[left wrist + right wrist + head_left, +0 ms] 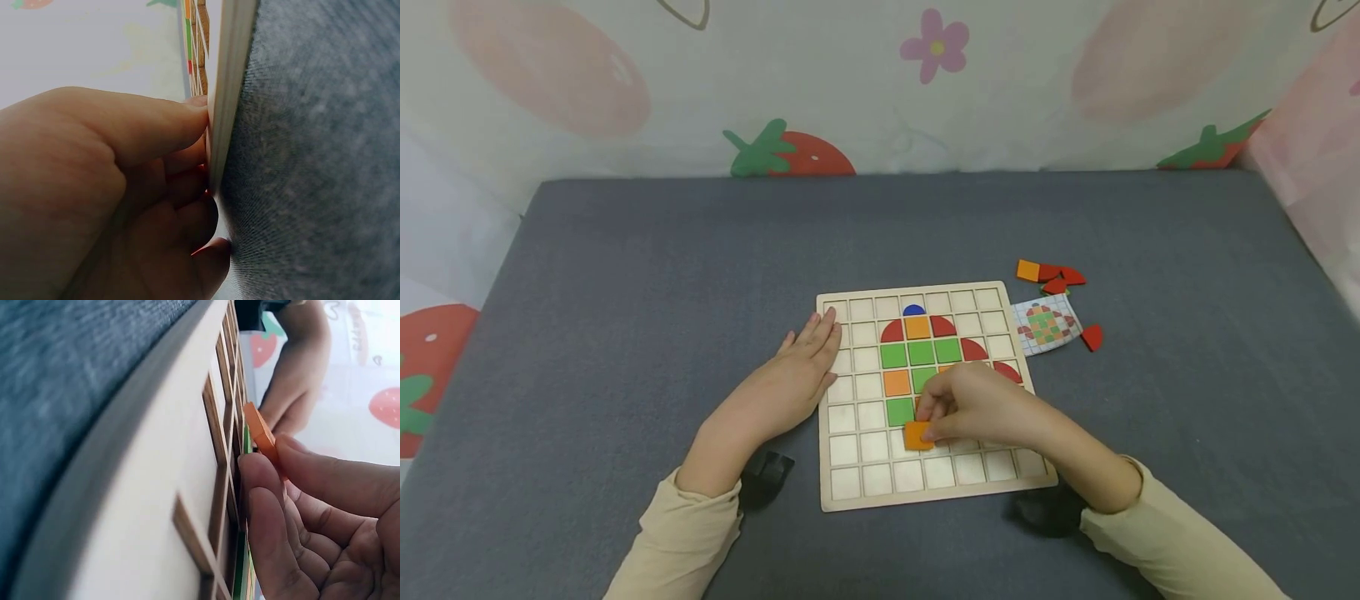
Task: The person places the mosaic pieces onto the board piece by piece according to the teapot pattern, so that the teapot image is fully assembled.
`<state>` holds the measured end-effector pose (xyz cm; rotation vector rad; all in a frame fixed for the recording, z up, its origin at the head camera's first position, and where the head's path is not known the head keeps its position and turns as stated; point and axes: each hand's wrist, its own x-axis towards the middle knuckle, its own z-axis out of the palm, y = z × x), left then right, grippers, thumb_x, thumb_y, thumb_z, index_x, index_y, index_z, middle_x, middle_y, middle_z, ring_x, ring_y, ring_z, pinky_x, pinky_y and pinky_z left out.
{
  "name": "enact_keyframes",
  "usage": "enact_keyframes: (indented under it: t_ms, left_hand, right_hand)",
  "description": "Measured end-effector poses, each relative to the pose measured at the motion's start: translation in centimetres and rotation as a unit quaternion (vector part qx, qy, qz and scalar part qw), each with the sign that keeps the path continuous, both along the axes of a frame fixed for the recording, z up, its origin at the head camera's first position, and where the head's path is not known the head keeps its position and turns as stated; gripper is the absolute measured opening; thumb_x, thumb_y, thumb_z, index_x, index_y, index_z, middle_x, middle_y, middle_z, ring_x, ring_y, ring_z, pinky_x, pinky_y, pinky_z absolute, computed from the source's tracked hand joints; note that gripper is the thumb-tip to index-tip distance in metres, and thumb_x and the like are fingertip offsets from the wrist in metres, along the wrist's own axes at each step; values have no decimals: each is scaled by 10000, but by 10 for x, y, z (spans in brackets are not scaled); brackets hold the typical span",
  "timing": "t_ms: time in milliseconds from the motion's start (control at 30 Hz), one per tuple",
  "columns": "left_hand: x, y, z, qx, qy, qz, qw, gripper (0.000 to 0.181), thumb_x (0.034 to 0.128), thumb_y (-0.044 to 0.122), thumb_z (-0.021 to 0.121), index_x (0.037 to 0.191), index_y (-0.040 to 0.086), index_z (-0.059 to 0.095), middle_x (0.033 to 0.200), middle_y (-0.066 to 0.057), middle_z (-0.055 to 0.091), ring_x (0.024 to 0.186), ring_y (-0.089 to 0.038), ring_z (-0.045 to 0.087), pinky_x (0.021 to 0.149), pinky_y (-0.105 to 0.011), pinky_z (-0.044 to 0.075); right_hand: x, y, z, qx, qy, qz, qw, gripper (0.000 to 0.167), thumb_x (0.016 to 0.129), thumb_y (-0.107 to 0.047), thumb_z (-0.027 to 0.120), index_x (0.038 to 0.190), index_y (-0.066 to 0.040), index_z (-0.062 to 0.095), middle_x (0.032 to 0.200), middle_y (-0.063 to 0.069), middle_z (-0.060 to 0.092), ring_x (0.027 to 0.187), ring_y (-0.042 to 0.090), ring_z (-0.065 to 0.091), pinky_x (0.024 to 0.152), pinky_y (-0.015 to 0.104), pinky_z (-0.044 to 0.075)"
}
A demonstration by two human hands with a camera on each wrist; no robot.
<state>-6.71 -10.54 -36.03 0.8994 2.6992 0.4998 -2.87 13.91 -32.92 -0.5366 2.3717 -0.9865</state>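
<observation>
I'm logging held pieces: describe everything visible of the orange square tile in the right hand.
The flat orange square tile, seemingly painted wood, is pinched by the right hand, which partly covers it. It tilts over lower-middle cells of the pale wooden grid board; whether they touch is unclear.

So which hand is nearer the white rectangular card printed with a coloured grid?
Right. The right hand pinches an orange square tile over the pale wooden board, nearer the person than the card; the left hand touches the board's left edge, opposite the card.
</observation>
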Motion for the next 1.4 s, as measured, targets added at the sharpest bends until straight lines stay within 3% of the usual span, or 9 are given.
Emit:
enact_keyframes:
  t_ms: [233, 567, 1133, 1400]
  left_hand:
    - [0, 0, -1, 15, 33, -24, 10000, 549, 987, 134, 479, 1433, -104, 265, 1532, -221, 150, 1414, -336, 126, 1109, -504, 185]
    - [1, 0, -2, 52, 64, 8, 10000, 549, 983, 131, 487, 1431, -103, 272, 1531, -219, 158, 1413, -336, 131, 1109, -502, 188]
    - [0, 0, 0, -6, 42, 2, 10000, 551, 983, 134, 488, 1429, -108, 272, 1529, -227, 160, 1414, -342, 126, 1109, -505, 185]
    - [-1, 0, -1, 48, 35, -36, 10000, 549, 982, 132, 490, 1427, -108, 276, 1529, -226, 160, 1413, -344, 127, 1108, -507, 185]
  right_hand:
    - [1, -7, -1, -210, -226, 74, 9995, 60, 792, 23, 715, 766, -10, 672, 625, -19, 632, 559, 88, 615, 565, 232, 507]
    - [2, -13, -3, 111, 395, 315, 9987, 139, 760, -47, 763, 688, -118, 667, 623, -110, 603, 580, 21, 531, 570, 210, 448]
    - [0, -12, -1, 69, 226, 130, 9996, 100, 758, -56, 771, 709, -109, 703, 639, -92, 630, 593, 37, 562, 575, 221, 465]
    - [-8, 5, 11, -32, 323, -57, 9995, 53, 776, -49, 748, 787, -86, 711, 712, -67, 659, 653, 65, 597, 622, 254, 499]
